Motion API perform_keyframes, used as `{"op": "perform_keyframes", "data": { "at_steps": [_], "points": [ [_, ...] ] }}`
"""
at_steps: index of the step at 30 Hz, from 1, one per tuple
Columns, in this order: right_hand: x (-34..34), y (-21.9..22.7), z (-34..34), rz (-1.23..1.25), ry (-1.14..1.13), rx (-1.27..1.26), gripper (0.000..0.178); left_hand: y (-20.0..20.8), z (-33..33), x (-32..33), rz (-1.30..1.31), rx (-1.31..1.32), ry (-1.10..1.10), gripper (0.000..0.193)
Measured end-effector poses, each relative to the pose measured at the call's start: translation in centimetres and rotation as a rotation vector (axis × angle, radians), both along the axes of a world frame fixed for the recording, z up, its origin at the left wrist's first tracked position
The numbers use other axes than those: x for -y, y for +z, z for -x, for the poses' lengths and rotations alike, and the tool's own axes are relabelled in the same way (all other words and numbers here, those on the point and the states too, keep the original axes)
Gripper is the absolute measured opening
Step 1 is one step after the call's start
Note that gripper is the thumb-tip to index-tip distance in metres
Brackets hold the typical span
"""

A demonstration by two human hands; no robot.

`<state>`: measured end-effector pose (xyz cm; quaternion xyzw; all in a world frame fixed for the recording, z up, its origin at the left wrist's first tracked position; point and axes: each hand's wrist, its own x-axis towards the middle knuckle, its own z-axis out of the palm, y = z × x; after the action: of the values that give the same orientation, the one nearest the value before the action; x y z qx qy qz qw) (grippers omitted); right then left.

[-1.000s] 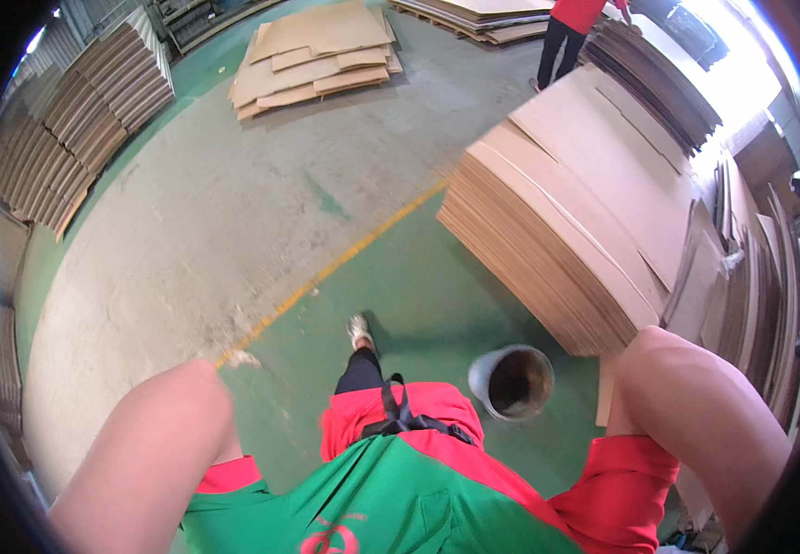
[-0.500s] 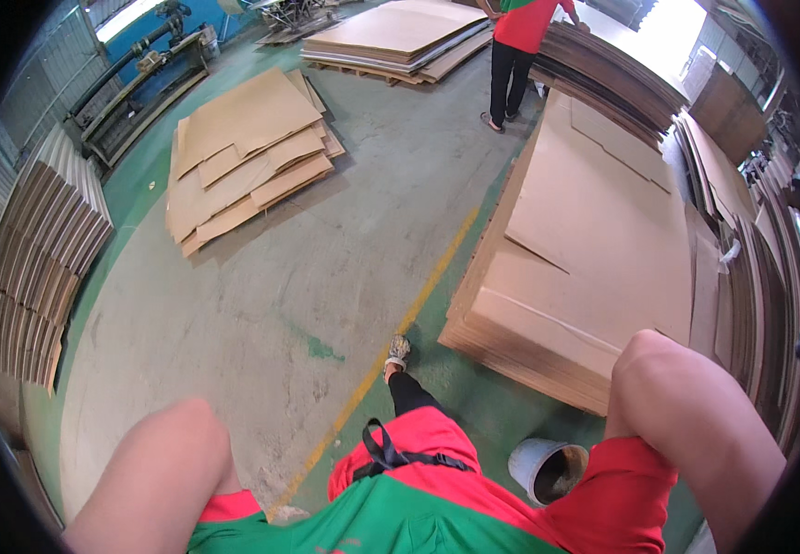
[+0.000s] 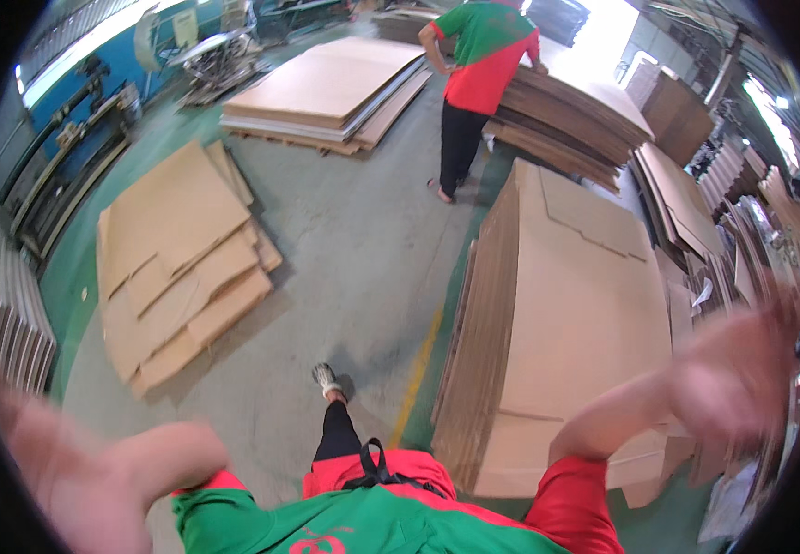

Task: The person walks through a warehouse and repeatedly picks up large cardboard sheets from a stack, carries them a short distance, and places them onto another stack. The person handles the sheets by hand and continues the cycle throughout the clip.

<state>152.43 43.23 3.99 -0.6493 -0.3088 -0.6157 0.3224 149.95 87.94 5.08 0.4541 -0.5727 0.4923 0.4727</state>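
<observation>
Both my arms are raised with the elbows bent outward, bare below red and green sleeves. My left hand (image 3: 44, 452) is a blur at the lower left rim, nearest to a leaning row of ridged sheets (image 3: 14, 314). Motion smears my right hand (image 3: 737, 369) too, in front of the right edge of a tall cardboard stack (image 3: 589, 305). Neither hand shows anything held, and the fingers cannot be made out. A black strap (image 3: 377, 466) hangs at the waist of my red and green shirt, and one shoe (image 3: 324, 377) points forward on the floor.
A co-worker (image 3: 481, 74) stands ahead, one hand on a cardboard pile (image 3: 571, 115). Loose cardboard sheets (image 3: 183, 263) lie on the floor to the left. Farther off is a flat pallet stack (image 3: 326, 88). Metal machinery (image 3: 63, 171) lines the left wall; more sheets crowd the right.
My view has tilted up and moved forward, so the co-worker shows more fully. Both hands have come into view, blurred. The bucket by my right side has left the picture.
</observation>
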Motion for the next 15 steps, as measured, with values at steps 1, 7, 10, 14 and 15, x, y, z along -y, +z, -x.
{"op": "perform_keyframes", "data": {
  "at_steps": [1,7,10,14,15],
  "points": [
    [1.5,-5.2,-6.0,-0.158,-0.086,-0.249,0.033,-4.0,-6.1,-2.6,0.104,-0.167,0.031,0.046],
    [-4.2,-49.2,-14.6,0.286,-0.722,-2.237,0.043,-35.4,-32.9,-7.8,-0.801,-2.068,0.885,0.035],
    [-7.0,-57.9,-11.5,-0.023,-0.316,-2.558,0.042,-42.5,-36.4,-8.7,-0.575,-2.307,0.284,0.033],
    [-8.0,-57.4,-20.3,-0.162,-0.245,-2.647,0.04,-40.7,-52.3,-11.4,-0.531,-2.192,0.398,0.037],
    [-8.2,-56.9,-23.9,-0.181,-0.237,-2.655,0.04,-39.5,-58.2,-11.3,-0.442,-2.156,0.394,0.037]
  ]
}}
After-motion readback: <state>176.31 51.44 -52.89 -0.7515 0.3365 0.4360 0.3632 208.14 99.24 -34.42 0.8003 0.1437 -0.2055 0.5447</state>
